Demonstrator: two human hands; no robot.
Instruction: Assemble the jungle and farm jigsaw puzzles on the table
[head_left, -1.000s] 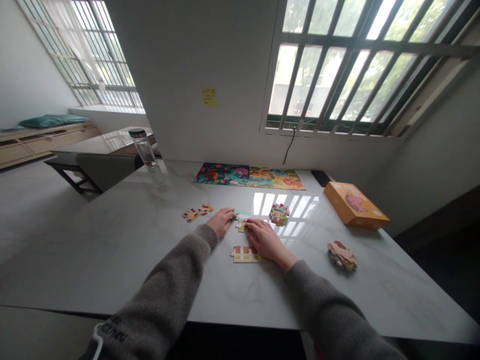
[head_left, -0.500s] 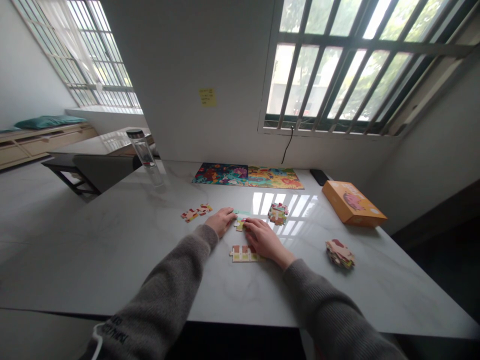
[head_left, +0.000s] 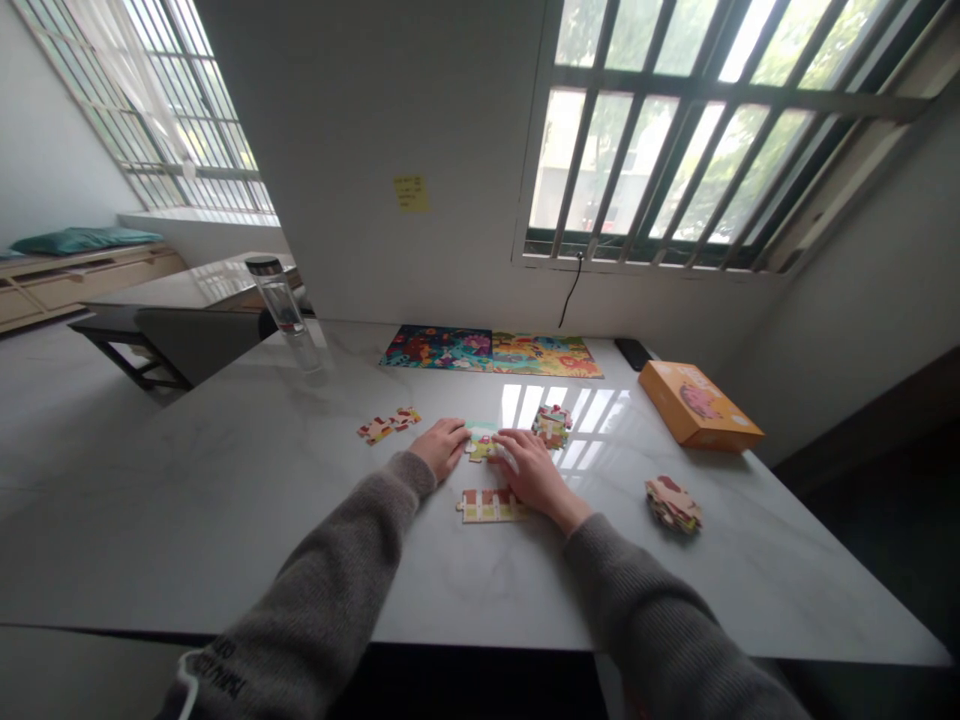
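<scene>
Green and pale blue joined puzzle pieces [head_left: 481, 447] lie flat on the white marbled table between my hands. My left hand [head_left: 442, 447] rests at their left edge, its fingers pressed together. On their right side are the fingertips of my right hand [head_left: 531, 470], bent and close together. Nearer to me lies a brown and yellow puzzle strip [head_left: 491, 506], its right end beside my right wrist. A short red and cream strip [head_left: 389, 425] is left of my left hand. Beyond my right hand sits a pile of pieces [head_left: 553, 425].
Another stack of pieces [head_left: 674, 503] is at the right, below an orange box [head_left: 699, 405]. Two colourful picture sheets [head_left: 491, 351] lie along the wall, with a black phone [head_left: 634, 353] to their right. A glass bottle [head_left: 279, 297] stands at the back left.
My right hand's fingertips have moved slightly up along the right side of the joined pieces. The left hand stays at their left edge. The view has shifted slightly.
</scene>
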